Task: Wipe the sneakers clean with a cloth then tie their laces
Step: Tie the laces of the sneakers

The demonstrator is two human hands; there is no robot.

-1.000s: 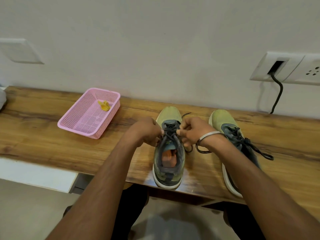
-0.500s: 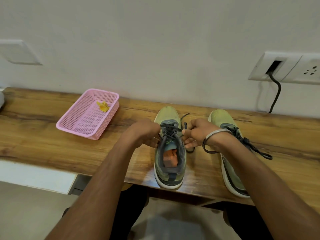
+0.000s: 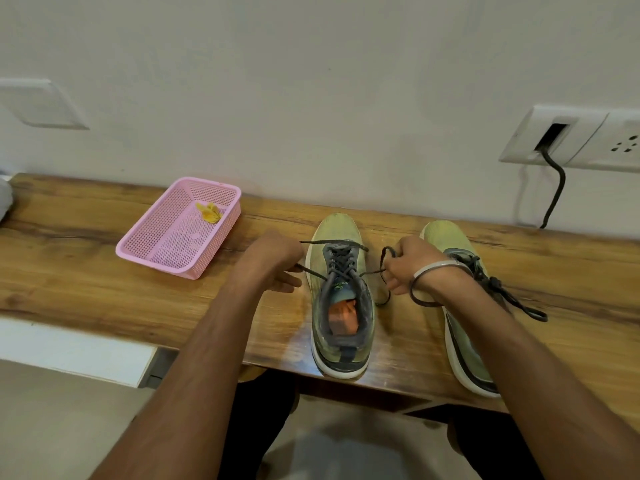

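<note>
Two olive-green sneakers with dark grey laces stand on the wooden table (image 3: 104, 292), toes toward the wall. The left sneaker (image 3: 341, 299) has an orange insole showing. My left hand (image 3: 277, 263) grips one end of its lace (image 3: 311, 270) just left of the shoe. On the shoe's right side my right hand (image 3: 414, 263) grips the other lace end, which loops around the fingers. Both lace ends are stretched outward from the shoe's top eyelets. The right sneaker (image 3: 460, 306) lies partly behind my right wrist, its lace trailing to the right.
A pink plastic basket (image 3: 180, 230) holding a small yellow item (image 3: 209, 213) sits at the table's back left. A wall socket (image 3: 568, 140) with a black cable hanging down is at the upper right. Another wall plate (image 3: 38, 103) is at the upper left.
Both hands moved apart from over the left sneaker's tongue, pulling the lace ends outward to either side of the shoe.
</note>
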